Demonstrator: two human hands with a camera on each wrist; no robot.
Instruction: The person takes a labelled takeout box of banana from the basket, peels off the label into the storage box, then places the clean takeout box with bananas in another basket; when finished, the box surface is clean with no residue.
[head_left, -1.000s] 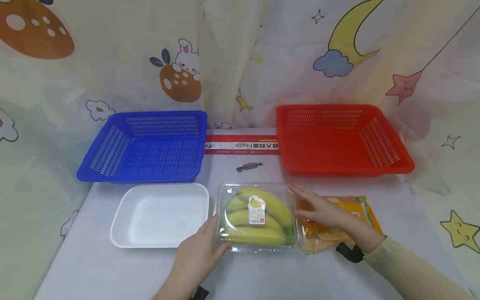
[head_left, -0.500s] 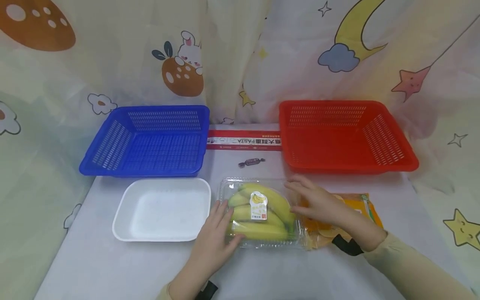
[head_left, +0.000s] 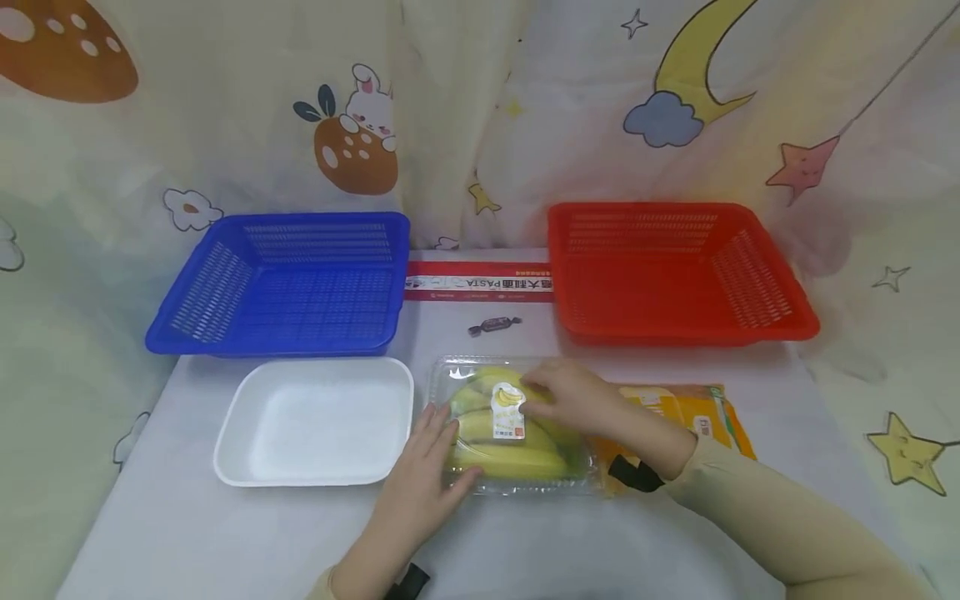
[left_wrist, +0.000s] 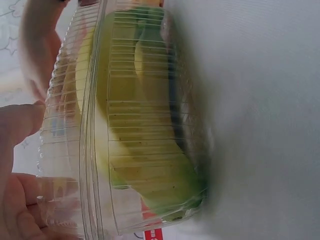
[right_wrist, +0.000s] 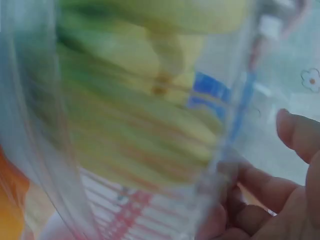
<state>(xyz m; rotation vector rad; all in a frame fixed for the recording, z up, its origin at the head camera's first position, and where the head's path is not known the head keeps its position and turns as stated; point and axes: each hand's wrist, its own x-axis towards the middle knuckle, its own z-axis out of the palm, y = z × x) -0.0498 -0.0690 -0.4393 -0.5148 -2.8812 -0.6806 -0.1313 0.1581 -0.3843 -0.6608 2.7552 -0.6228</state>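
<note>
A clear plastic box of bananas (head_left: 510, 462) lies at the table's middle front, a white banana label (head_left: 508, 421) on its lid. My left hand (head_left: 420, 475) rests on the box's left side, fingers spread. In the left wrist view, its thumb and fingers (left_wrist: 27, 187) touch the lid's edge. My right hand (head_left: 573, 396) is over the lid's right half, fingertips close to the label. In the right wrist view, its thumb stands apart from loosely bent fingers (right_wrist: 260, 185); blur hides whether they touch the lid. An orange bag (head_left: 682, 408) lies partly behind the right forearm.
A white tray (head_left: 315, 425) sits left of the box. Behind are a blue basket (head_left: 318, 312) and a red basket (head_left: 645, 304), with a red pasta pack (head_left: 480, 282) between them. A wrapped candy (head_left: 495, 326) lies behind the box.
My right hand has moved left from the box's right edge to over the lid near the label. My left hand has shifted from the left edge slightly onto the lid.
</note>
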